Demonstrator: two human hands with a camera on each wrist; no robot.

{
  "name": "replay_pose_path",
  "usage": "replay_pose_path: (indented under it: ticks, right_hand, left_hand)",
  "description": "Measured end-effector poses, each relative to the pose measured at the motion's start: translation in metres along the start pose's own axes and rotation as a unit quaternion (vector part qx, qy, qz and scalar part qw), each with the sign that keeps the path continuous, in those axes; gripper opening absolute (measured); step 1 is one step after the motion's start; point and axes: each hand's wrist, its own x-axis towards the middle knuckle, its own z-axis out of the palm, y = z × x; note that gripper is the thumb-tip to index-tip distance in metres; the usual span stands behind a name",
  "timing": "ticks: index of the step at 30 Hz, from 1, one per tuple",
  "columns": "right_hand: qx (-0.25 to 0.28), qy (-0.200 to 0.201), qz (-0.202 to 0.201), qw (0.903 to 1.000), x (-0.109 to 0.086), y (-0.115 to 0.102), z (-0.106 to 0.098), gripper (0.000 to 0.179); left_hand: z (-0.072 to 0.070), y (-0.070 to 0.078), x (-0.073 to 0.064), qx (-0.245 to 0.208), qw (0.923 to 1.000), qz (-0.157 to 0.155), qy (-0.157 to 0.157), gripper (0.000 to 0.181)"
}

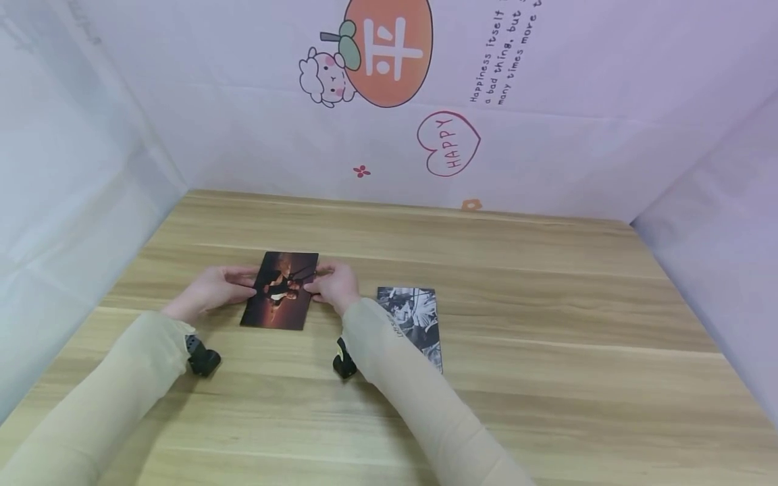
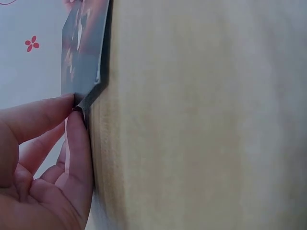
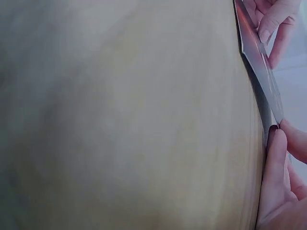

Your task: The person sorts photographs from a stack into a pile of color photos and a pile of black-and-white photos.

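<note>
A dark photo card (image 1: 281, 314), with a reddish-orange glow and a figure on it, lies between both hands left of the table's middle. At its left edge, my left hand (image 1: 214, 289) pinches it between thumb and finger. My right hand (image 1: 338, 286) pinches the opposite edge the same way. The left wrist view has the card (image 2: 85, 57) nearly edge-on, close over the wood, its border between thumb and fingertip. From the right wrist, the glossy card (image 3: 261, 67) appears slightly bent, and both hands show along it.
A black-and-white picture card (image 1: 419, 320) lies right of the right hand, partly covered by the right sleeve (image 1: 413, 391). Under everything is a wood-grain table (image 1: 565, 378). A white printed cloth (image 1: 547, 155) rises behind it, with plain white cloth at both sides.
</note>
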Motion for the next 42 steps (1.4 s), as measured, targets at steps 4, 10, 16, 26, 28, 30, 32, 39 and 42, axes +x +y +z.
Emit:
replay_pose_path:
  ticks: [4, 10, 16, 26, 28, 30, 32, 39, 42]
  right_hand:
    - [-0.038, 0.007, -0.016, 0.9991, 0.002, 0.002, -0.001, 0.036]
    - [-0.085, 0.014, -0.046, 0.9952, 0.001, 0.002, -0.002, 0.033]
    - [-0.131, 0.022, -0.06, 0.9894, -0.005, -0.002, -0.004, 0.038]
    - [-0.199, 0.046, -0.045, 0.9779, -0.008, -0.004, -0.004, 0.037]
    - [-0.213, 0.05, -0.046, 0.9747, -0.008, -0.004, -0.004, 0.037]
    - [-0.221, 0.051, -0.045, 0.9728, -0.009, -0.004, -0.005, 0.037]
    - [-0.209, 0.047, -0.043, 0.9758, -0.01, -0.004, -0.006, 0.038]
    - [-0.063, 0.005, -0.029, 0.9976, -0.013, -0.008, -0.009, 0.046]
    - [-0.028, -0.017, -0.017, 0.9993, -0.016, -0.013, -0.01, 0.049]
  left_hand:
    - [0.002, 0.002, -0.001, 0.02, 0.9996, 0.017, 0.006, 0.057]
    - [0.002, 0.0, 0.001, 0.049, 0.9978, 0.039, 0.021, 0.055]
    - [0.002, 0.001, 0.0, 0.114, 0.9909, 0.051, 0.051, 0.049]
    - [0.005, 0.003, 0.0, 0.167, 0.9814, 0.069, 0.066, 0.044]
    - [0.006, 0.003, 0.0, 0.163, 0.982, 0.07, 0.064, 0.044]
    - [0.006, 0.003, 0.0, 0.158, 0.9829, 0.072, 0.061, 0.043]
    - [0.007, 0.003, 0.0, 0.157, 0.9833, 0.07, 0.059, 0.043]
    - [0.006, 0.005, 0.002, 0.156, 0.9838, 0.073, 0.051, 0.046]
    - [0.002, 0.003, 0.003, 0.161, 0.9828, 0.08, 0.043, 0.047]
